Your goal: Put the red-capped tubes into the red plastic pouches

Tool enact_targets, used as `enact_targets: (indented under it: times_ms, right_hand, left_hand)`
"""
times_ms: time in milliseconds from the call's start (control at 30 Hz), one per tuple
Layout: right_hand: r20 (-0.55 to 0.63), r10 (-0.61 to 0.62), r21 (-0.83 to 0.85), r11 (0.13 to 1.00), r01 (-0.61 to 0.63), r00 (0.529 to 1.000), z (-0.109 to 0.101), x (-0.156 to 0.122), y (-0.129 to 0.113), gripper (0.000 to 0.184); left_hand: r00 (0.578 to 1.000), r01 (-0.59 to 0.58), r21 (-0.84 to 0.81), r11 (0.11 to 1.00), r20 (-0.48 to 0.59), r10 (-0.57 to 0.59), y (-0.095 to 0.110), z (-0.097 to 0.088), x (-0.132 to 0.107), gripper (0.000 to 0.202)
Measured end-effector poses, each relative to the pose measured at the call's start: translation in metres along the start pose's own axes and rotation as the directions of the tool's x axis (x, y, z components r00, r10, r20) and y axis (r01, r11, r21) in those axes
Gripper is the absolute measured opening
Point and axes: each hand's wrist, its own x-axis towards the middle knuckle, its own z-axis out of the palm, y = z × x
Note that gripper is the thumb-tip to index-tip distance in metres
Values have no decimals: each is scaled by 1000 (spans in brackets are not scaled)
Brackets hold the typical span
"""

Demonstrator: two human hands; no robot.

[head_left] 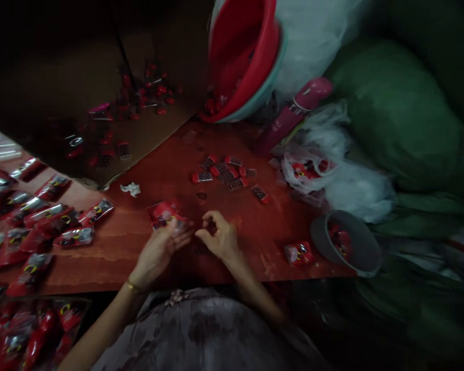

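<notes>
My left hand is at the middle of the red table, its thumb over the lower edge of a shiny red packet. It seems to hold this packet between thumb and fingers, though the grip is partly blurred. To its right, my right hand has curled fingers with a gap between thumb and forefinger, and nothing shows in it. Beyond the hands lies a loose group of small red-ended clear pieces with dark dotted faces. Another one rests apart, nearer to me.
Many red packets cover the left side, beside a cardboard box of small red pieces. A red basin tilts at the back. A pink bottle, plastic bags, a grey tub and a red packet are rightward.
</notes>
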Motion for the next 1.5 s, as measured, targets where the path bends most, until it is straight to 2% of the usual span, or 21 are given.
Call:
enact_targets:
  times_ms: [67, 133, 200, 233, 300, 367, 400, 433, 500, 567, 600, 667, 733, 933, 1033, 1133, 1233, 1300, 1333, 1433, 1500]
  right_hand:
    - [-103, -20, -255, 967, -7, 995, -22, 15, 18, 32]
    - [-262, 58, -490, 852, -184, 963, -46, 28, 45, 43]
    - [-334, 158, -569, 752, -332, 929, -63, 36, 76, 45]
    - [-325, 190, -573, 740, -353, 926, -68, 38, 89, 43]
    - [-255, 170, -578, 762, -291, 952, -69, 36, 109, 41]
    - [-158, 85, -555, 816, -159, 984, -61, 29, 116, 43]
    - [-113, 33, -529, 844, -88, 993, -56, 24, 115, 45]
    - [-74, -15, -495, 868, -24, 997, -51, 20, 111, 45]
    - [-31, -97, -428, 901, 74, 995, -41, 13, 101, 44]
    - [-46, -157, -393, 911, 126, 987, -33, 9, 90, 42]
    - [-68, -178, -385, 912, 139, 982, -30, 7, 85, 39]
    - [-116, -206, -368, 917, 151, 972, -25, 6, 77, 32]
    - [-150, -220, -337, 928, 159, 964, -22, 6, 69, 23]
    - [-149, -222, -191, 963, 192, 964, -6, 1, 32, 17]
    - [-42, -69, -7, 998, 69, 997, 8, 0, 10, 24]
    - [90, 93, 217, 970, -111, 992, 25, 3, -5, 32]
    - [84, 170, 368, 910, -189, 982, 36, 9, -9, 29]
    - [48, 182, 389, 902, -187, 982, 36, 11, -8, 33]
    - [32, 177, 378, 909, -176, 984, 35, 12, -8, 34]
    - [-12, 125, 296, 948, -116, 992, 27, 9, -7, 35]
    - [-32, 78, 224, 972, -69, 996, 24, 6, -7, 35]
  left_hand:
    - [975, -112, -90, 990, -201, 92, 26, -21, -7, 27]
    - [859, -317, -172, 933, -470, 206, 56, -44, -16, 38]
    - [724, -521, -175, 835, -608, 325, 78, -63, -25, 45]
    - [702, -563, -152, 812, -607, 373, 85, -69, -29, 49]
    - [718, -563, -78, 823, -538, 441, 85, -74, -32, 57]
    - [737, -510, 116, 852, -452, 503, 73, -68, -26, 56]
    - [720, -490, 294, 820, -393, 572, 64, -62, -19, 51]
    - [683, -478, 519, 709, -288, 671, 55, -55, -12, 47]
    - [647, -410, 870, 274, 66, 760, 41, -43, 7, 41]
    - [651, -321, 934, -157, 338, 680, 33, -33, 24, 41]
    - [675, -276, 915, -294, 402, 619, 31, -30, 32, 41]
    - [732, -203, 878, -433, 430, 529, 29, -28, 43, 37]
    - [754, -164, 869, -467, 416, 509, 27, -28, 50, 30]
    - [656, -240, 906, -348, 415, 630, 15, -26, 49, 25]
    - [612, -281, 910, -305, 415, 674, 14, -18, 40, 28]
    - [589, -359, 896, -260, 434, 682, 14, -6, 30, 29]
    - [589, -427, 896, -120, 376, 715, 14, 5, 25, 38]
    - [637, -460, 880, 117, 235, 734, 13, 9, 24, 48]
    - [692, -473, 840, 268, 165, 703, 12, 10, 24, 48]
    - [877, -414, 608, 678, 67, 475, 10, 14, 25, 35]
    - [948, -290, 424, 858, 7, 318, 8, 19, 25, 31]
